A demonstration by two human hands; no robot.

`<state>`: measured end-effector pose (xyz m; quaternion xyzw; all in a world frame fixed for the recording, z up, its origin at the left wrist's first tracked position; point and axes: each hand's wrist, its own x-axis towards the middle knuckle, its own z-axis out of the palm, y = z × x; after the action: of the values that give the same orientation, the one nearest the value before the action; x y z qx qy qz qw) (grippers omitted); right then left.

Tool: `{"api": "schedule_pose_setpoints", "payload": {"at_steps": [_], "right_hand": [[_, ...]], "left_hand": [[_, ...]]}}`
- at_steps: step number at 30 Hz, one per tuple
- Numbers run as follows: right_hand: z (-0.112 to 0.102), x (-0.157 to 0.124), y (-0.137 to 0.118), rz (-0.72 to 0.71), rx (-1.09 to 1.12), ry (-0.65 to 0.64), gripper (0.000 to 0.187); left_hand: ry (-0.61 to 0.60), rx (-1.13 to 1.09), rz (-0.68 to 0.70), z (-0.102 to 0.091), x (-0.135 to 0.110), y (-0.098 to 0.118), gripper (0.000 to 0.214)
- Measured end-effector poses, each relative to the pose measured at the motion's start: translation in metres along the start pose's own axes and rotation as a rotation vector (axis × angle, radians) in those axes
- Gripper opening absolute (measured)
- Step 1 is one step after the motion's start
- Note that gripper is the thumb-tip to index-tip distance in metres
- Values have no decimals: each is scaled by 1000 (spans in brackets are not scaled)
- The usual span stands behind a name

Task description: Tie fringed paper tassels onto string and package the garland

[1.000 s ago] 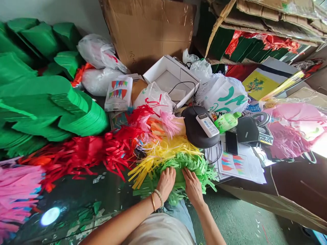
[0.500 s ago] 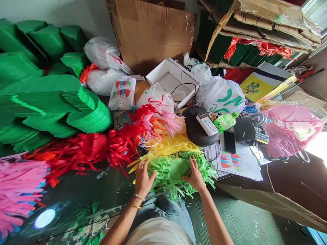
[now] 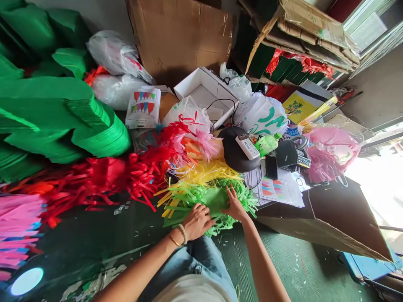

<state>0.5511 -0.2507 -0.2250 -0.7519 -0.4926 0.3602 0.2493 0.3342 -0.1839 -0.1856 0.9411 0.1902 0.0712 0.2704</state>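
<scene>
A bundle of light green fringed paper (image 3: pixel 217 200) lies in front of me, with a smooth flat middle and curling strips all around. My left hand (image 3: pixel 197 220) rests over its near left side, back up, fingers slightly bent and pointing right. A beaded bracelet and a gold bangle are on that wrist. On the right part of the bundle lies my right hand (image 3: pixel 234 205), fingers apart on the flat green paper. Yellow fringed paper (image 3: pixel 206 172) sits just behind, partly under the green strips.
Red fringe (image 3: pixel 107 176) and pink fringe (image 3: pixel 20 226) spread leftward below stacked green paper (image 3: pixel 97 134). Beyond are a white box (image 3: pixel 204 86), a black round case (image 3: pixel 233 153), a green bottle (image 3: pixel 267 144) and a phone (image 3: pixel 271 167). A large carton (image 3: pixel 336 209) stands right.
My left hand has moved from the bundle's left edge rightward and nearer me, onto its near side. The right hand stays on the right part. The view has shifted slightly right.
</scene>
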Motion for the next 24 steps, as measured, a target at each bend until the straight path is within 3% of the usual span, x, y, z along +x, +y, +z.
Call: {"api": "schedule_pose_setpoints", "payload": {"at_steps": [4,7,10,12,14,16,18,21,24], "right_hand": [[-5,7,11,14,72,42,72],[-5,9,17,12,123,64,63],[-5,8,22,-7,182,71,62],[-3,8,26,-23,223,75,63],[-1,8,28,-31,263,86,64],[0,9,28,-29,300,102,64],[-2,11,27,-21,341,121,63],[-16,9,25,1,404,167,65],[-36,-4,19,61,451,340,60]], "left_hand": [[-30,-13,19,-22,-34,-15,32],[-17,32,-83,-41,-62,-25,41],[158,177,-348,-56,-78,-20,47],[333,272,-512,-56,-69,-3,41],[390,272,-515,-41,-43,20,28],[258,169,-341,-13,-9,40,24],[175,169,-193,18,20,48,39],[103,199,-125,51,40,39,56],[76,213,-105,61,36,23,52]]}}
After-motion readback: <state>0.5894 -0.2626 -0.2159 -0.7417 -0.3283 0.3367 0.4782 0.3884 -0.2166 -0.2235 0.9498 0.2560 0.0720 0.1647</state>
